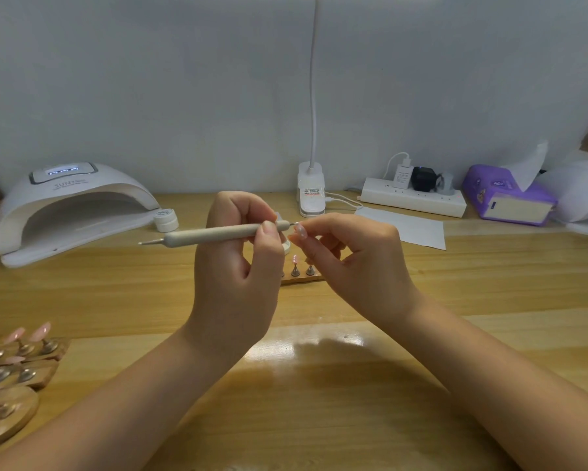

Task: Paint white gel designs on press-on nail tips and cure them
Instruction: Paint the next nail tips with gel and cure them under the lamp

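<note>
Mid-frame, above the counter (319, 385): left hand (233, 266) pinches the pen (214, 233), which lies approx. horizontal, working tip pointing right. Right hand (350, 263) fingers pinch the nail tip (300, 230) just beside that tip, touching or nearly; can't tell. Lamp (71, 209) sits upper left, nearer the left hand.

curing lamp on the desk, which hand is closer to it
Left. The left hand, gripping the dotting pen, is just right of the curing lamp, with the pen's free end pointing toward it. The right hand, pinching a nail tip, is farther right.
</note>
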Action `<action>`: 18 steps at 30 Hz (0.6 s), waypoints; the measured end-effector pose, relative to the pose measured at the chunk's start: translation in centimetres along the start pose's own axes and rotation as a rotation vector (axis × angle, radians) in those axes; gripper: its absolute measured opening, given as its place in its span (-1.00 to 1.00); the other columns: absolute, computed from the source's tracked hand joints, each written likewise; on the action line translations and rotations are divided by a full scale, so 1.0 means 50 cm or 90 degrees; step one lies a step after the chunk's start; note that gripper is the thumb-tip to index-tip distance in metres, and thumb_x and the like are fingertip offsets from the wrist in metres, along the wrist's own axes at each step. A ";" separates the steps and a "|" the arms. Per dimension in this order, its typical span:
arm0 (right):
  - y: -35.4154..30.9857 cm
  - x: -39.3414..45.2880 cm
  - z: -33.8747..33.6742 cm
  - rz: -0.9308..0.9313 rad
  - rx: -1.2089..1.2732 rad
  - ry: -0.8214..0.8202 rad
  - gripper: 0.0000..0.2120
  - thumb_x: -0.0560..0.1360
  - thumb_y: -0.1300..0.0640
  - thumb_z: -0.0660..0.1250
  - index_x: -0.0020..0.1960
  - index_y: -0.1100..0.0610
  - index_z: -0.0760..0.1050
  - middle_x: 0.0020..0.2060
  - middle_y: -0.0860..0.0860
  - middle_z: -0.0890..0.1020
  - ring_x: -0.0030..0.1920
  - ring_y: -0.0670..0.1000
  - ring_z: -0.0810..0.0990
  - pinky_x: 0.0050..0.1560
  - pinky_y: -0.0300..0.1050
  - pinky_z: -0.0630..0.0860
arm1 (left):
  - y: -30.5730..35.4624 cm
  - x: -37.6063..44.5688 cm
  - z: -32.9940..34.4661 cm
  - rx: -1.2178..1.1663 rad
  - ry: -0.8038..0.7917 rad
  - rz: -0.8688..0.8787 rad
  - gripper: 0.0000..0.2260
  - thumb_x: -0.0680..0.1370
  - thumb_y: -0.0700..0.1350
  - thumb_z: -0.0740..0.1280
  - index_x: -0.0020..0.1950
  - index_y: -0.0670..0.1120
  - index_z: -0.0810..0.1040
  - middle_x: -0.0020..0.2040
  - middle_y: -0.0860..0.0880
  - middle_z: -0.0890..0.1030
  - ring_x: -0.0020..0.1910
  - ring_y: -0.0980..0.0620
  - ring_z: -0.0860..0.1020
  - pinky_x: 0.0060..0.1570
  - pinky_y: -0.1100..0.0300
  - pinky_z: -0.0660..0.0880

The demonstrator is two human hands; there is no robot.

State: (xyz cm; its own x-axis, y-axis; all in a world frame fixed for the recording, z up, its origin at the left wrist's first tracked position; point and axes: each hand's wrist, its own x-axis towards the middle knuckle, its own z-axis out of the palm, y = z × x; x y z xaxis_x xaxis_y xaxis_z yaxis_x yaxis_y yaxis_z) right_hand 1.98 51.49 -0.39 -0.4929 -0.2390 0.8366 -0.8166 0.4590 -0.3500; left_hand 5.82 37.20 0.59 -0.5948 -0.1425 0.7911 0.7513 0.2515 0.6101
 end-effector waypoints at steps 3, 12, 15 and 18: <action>0.000 0.001 0.000 -0.008 -0.001 0.002 -0.92 0.49 0.23 0.43 -0.07 0.24 0.66 -0.30 0.01 0.68 -0.34 -0.05 0.62 -0.30 -0.10 0.57 | -0.001 0.000 -0.001 0.008 0.001 0.003 -0.95 0.48 -0.08 0.16 -0.09 0.04 0.39 -0.23 0.18 0.49 -0.24 -0.01 0.52 -0.22 0.14 0.49; 0.002 0.001 0.001 -0.010 -0.001 -0.001 -0.91 0.49 0.23 0.42 -0.06 0.24 0.66 -0.29 0.01 0.68 -0.33 -0.05 0.62 -0.30 -0.10 0.57 | -0.003 0.000 0.000 0.001 0.002 0.007 -0.94 0.48 -0.10 0.16 -0.09 0.04 0.39 -0.24 0.20 0.50 -0.26 0.03 0.51 -0.25 0.25 0.48; 0.002 0.001 0.000 -0.013 -0.001 -0.003 -0.91 0.49 0.23 0.42 -0.06 0.24 0.66 -0.29 0.01 0.68 -0.33 -0.06 0.61 -0.29 -0.12 0.57 | -0.005 0.000 0.001 0.000 0.000 0.006 -0.94 0.48 -0.09 0.16 -0.10 0.05 0.39 -0.24 0.19 0.50 -0.25 0.04 0.51 -0.23 0.28 0.47; 0.002 0.000 0.000 -0.009 0.003 -0.003 -0.91 0.49 0.23 0.42 -0.06 0.25 0.66 -0.29 0.02 0.68 -0.33 -0.05 0.62 -0.30 -0.10 0.57 | -0.003 0.000 0.000 0.004 0.003 0.006 -0.94 0.49 -0.09 0.16 -0.10 0.05 0.39 -0.24 0.18 0.51 -0.26 0.06 0.52 -0.25 0.29 0.47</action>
State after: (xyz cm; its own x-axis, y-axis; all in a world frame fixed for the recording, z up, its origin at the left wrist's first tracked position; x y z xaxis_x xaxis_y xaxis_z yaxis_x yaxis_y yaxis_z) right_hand 1.88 51.52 -0.40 -0.4832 -0.2486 0.8395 -0.8246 0.4516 -0.3408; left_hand 5.70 37.17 0.48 -0.5864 -0.1452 0.7969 0.7548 0.2589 0.6027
